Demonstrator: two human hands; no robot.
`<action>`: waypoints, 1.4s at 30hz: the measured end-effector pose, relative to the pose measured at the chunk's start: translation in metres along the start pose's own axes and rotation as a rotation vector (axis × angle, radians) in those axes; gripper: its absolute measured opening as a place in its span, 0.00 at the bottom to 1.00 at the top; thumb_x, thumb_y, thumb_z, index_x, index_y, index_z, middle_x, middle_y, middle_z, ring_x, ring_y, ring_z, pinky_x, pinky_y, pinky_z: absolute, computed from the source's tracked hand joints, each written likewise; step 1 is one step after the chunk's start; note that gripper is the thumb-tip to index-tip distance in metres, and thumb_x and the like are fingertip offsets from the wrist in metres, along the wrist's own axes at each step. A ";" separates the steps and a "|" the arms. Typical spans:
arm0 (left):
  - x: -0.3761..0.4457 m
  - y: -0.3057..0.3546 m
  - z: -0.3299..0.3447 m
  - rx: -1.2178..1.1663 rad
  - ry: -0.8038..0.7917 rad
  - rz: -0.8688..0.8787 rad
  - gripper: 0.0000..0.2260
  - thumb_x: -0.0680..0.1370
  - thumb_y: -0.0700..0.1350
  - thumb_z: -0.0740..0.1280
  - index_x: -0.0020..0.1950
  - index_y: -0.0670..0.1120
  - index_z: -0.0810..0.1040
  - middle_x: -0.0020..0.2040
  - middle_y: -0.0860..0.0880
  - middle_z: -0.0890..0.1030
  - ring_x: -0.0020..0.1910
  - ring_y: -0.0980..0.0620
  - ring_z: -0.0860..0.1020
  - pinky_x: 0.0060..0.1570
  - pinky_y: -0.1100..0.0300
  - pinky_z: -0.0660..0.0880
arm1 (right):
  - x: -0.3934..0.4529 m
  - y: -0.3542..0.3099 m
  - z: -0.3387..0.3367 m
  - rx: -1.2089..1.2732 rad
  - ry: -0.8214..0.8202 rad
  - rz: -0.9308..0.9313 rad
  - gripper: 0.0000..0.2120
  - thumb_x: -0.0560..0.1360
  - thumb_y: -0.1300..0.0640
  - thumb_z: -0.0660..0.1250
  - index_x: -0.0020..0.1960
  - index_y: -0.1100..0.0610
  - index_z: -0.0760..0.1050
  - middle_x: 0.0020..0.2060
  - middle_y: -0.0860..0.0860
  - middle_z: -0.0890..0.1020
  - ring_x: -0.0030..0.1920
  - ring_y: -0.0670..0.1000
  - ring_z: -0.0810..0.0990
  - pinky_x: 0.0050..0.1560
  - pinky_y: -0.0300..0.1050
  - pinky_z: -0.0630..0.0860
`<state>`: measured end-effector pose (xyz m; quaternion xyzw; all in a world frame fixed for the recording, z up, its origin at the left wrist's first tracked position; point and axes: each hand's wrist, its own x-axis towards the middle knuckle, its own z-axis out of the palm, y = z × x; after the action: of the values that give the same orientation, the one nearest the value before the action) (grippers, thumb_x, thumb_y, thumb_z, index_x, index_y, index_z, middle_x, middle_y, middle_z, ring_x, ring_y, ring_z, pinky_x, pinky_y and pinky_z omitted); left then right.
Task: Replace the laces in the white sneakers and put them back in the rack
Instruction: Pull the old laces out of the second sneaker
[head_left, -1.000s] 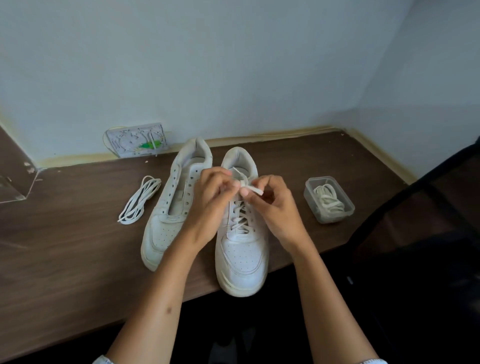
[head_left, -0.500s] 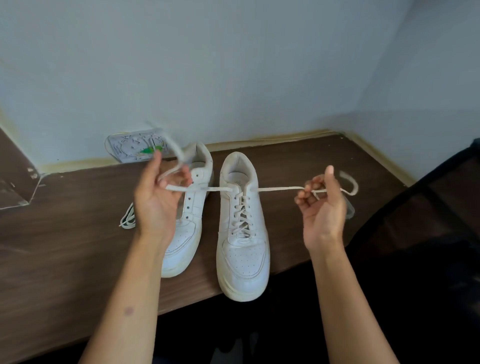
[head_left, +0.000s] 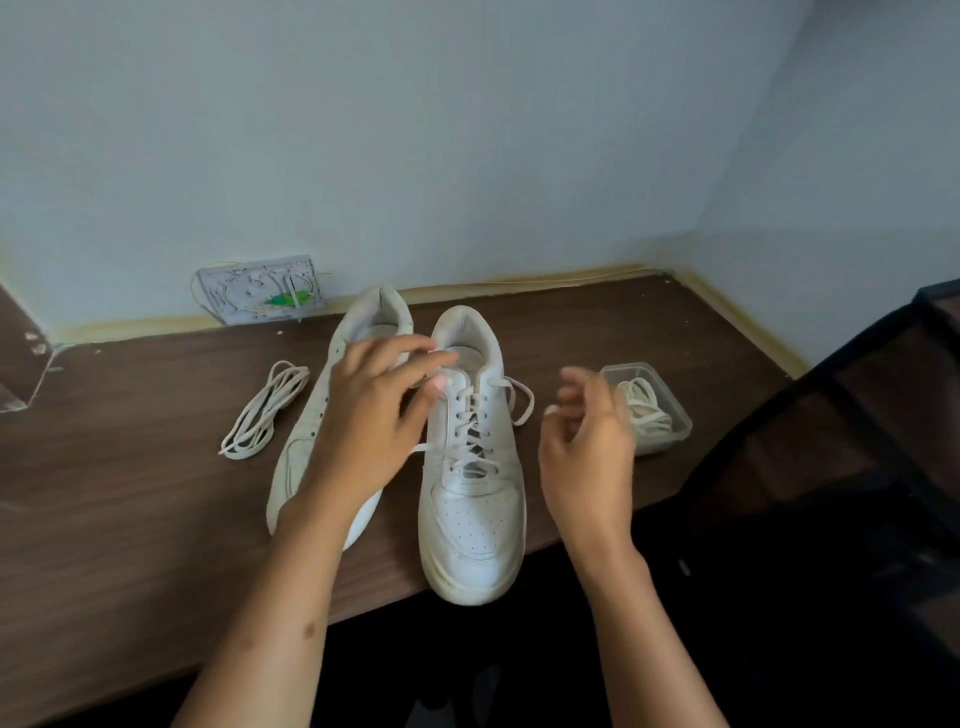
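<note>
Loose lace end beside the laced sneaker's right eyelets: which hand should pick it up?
Right. The right hand hovers just beside the loose lace end, fingers loosely curled and holding nothing. The left hand is over the top of the laced sneaker and would have to cross it.

no readable text, labels or numbers anywhere.

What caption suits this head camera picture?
Two hands hover over a laced white sneaker beside its unlaced twin.
</note>
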<state>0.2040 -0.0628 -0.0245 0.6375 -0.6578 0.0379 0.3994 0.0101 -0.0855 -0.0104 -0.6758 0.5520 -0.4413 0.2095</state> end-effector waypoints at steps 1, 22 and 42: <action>0.000 0.004 0.006 0.046 -0.039 0.015 0.16 0.81 0.54 0.58 0.63 0.54 0.80 0.62 0.56 0.77 0.62 0.50 0.69 0.65 0.53 0.64 | -0.006 -0.002 0.003 0.006 -0.065 0.015 0.13 0.78 0.62 0.63 0.61 0.54 0.75 0.51 0.48 0.76 0.49 0.47 0.77 0.53 0.47 0.76; 0.005 0.014 0.029 -0.231 -0.060 -0.147 0.07 0.79 0.39 0.67 0.49 0.50 0.81 0.60 0.55 0.73 0.64 0.47 0.65 0.64 0.66 0.61 | -0.044 0.001 0.028 -0.176 -0.596 -0.048 0.51 0.75 0.39 0.66 0.79 0.57 0.34 0.79 0.50 0.37 0.77 0.45 0.36 0.77 0.40 0.39; 0.005 0.018 0.019 0.191 -0.123 -0.149 0.12 0.81 0.53 0.60 0.56 0.51 0.81 0.74 0.53 0.66 0.70 0.43 0.57 0.69 0.45 0.55 | -0.039 0.000 0.034 -0.241 -0.587 -0.015 0.47 0.76 0.38 0.62 0.79 0.58 0.38 0.80 0.51 0.44 0.79 0.47 0.41 0.77 0.41 0.42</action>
<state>0.1800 -0.0737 -0.0259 0.7209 -0.6250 0.0314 0.2977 0.0379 -0.0562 -0.0423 -0.7983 0.5113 -0.1605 0.2748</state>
